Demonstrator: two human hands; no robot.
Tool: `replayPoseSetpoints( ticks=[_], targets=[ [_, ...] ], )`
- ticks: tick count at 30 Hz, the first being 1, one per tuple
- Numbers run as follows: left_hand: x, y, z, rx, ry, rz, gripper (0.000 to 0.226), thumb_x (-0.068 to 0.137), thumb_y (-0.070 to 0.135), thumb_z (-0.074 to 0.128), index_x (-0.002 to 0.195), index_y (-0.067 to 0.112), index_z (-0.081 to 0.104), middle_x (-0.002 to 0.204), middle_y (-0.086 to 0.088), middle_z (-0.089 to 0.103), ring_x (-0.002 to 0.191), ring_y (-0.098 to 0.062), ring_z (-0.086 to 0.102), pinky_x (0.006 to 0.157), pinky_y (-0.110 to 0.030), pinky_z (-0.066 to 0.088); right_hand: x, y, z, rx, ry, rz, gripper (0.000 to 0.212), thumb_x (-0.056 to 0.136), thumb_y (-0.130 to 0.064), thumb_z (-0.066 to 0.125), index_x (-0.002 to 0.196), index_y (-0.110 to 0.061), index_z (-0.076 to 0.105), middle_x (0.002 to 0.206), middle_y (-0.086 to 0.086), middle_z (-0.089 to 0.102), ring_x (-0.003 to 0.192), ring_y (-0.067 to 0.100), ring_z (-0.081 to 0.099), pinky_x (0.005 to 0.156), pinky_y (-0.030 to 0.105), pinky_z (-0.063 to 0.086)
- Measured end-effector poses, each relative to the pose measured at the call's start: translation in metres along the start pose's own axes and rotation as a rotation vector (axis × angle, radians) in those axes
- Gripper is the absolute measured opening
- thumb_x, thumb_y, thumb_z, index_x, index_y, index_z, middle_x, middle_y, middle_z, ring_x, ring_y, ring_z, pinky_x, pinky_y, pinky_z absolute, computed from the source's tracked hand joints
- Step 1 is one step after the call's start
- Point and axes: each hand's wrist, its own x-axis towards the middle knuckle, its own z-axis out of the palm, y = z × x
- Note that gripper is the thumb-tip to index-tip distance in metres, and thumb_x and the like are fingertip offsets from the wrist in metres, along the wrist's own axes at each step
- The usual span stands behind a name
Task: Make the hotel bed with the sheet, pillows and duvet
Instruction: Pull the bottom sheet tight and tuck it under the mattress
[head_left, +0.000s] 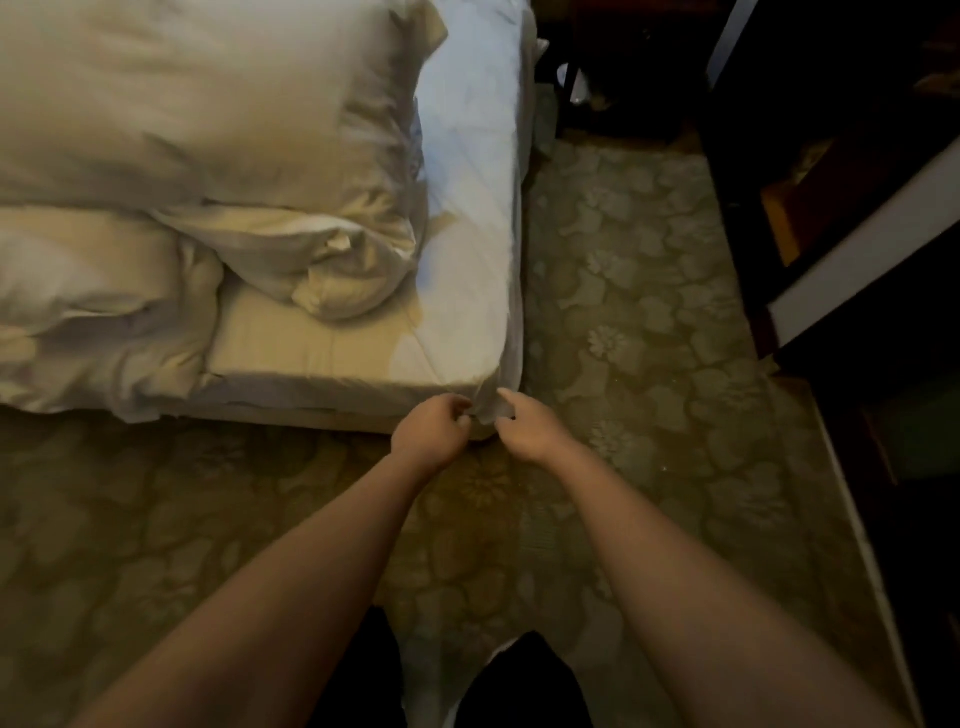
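No real containers here, the closest thing was the bed (291, 415) itself, and it was carrying a heap of white bedding shoved to the far left. Counted what I could: one big pillow (182, 93) at the far end, a second puffy one (78, 291) nearer on the left hanging a bit over the near edge, and a scrunched-up duvet (322, 244) bunched between them. Honestly it was hard to tell where pillow stopped and duvet started. One sheet (467, 208) was spread over the mattress, looking bluish along the right side and yellowish nearer the pile. Two bare hands were out, both at the near right corner of the bed. The left hand (431, 426) had its fingers curled, pinching the sheet's hanging corner from the left, and the right hand (524, 428) was grasping the same bit of fabric from the right, thumb up against it. So the sheet's corner sat right between the two hands, touching both. A flowery carpet (649, 312) was underneath, with dark furniture (831, 156) on the far right.
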Motion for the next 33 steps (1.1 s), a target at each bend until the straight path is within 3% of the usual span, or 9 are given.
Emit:
replayPoseSetpoints(
  ticks=[6, 11, 15, 22, 33],
  targets=[
    [-0.040, 0.060, -0.036, -0.050, 0.009, 0.004, 0.039, 0.094, 0.026, 0.047, 0.132, 0.020, 0.055, 0.129, -0.001, 0.060, 0.115, -0.020, 0.057, 0.095, -0.037, 0.048, -0.062, -0.021, -0.052, 0.192, 0.092, -0.040, 0.058, 0.094, -0.010, 0.046, 0.150, -0.018, 0.033, 0.149, 0.006, 0.042, 0.128, 0.022, 0.047, 0.106, 0.037, 0.043],
    [-0.041, 0.084, -0.044, -0.062, 0.051, 0.054, 0.040, 0.094, 0.027, 0.046, 0.132, 0.018, 0.056, 0.132, -0.001, 0.059, 0.120, -0.019, 0.055, 0.099, -0.036, 0.046, -0.069, -0.024, -0.078, 0.266, 0.176, -0.073, 0.058, 0.095, -0.009, 0.047, 0.150, -0.015, 0.030, 0.154, 0.008, 0.033, 0.140, 0.024, 0.034, 0.112, 0.036, 0.035],
    [-0.027, 0.094, -0.046, -0.069, 0.067, 0.060, 0.040, 0.093, 0.027, 0.048, 0.131, 0.019, 0.057, 0.132, 0.000, 0.059, 0.119, -0.018, 0.056, 0.099, -0.036, 0.046, -0.060, -0.020, -0.096, 0.257, 0.186, -0.080, 0.057, 0.097, -0.010, 0.046, 0.151, -0.018, 0.029, 0.154, 0.007, 0.033, 0.139, 0.024, 0.035, 0.103, 0.033, 0.039],
    [0.032, 0.105, -0.049, -0.098, 0.075, 0.017, 0.041, 0.091, 0.026, 0.048, 0.131, 0.022, 0.056, 0.132, 0.002, 0.059, 0.120, -0.016, 0.055, 0.100, -0.037, 0.046, -0.001, -0.024, -0.139, 0.225, 0.158, -0.070, 0.059, 0.096, -0.010, 0.048, 0.151, -0.018, 0.028, 0.155, 0.008, 0.030, 0.142, 0.026, 0.031, 0.113, 0.043, 0.034],
    [0.215, 0.155, -0.087, -0.184, 0.051, -0.089, 0.041, 0.094, 0.027, 0.045, 0.133, 0.020, 0.054, 0.133, 0.000, 0.058, 0.120, -0.018, 0.055, 0.096, -0.034, 0.047, 0.170, -0.077, -0.253, 0.026, 0.060, -0.077, 0.057, 0.097, -0.013, 0.045, 0.151, -0.020, 0.029, 0.154, 0.006, 0.034, 0.139, 0.024, 0.036, 0.111, 0.039, 0.037]
  ],
)
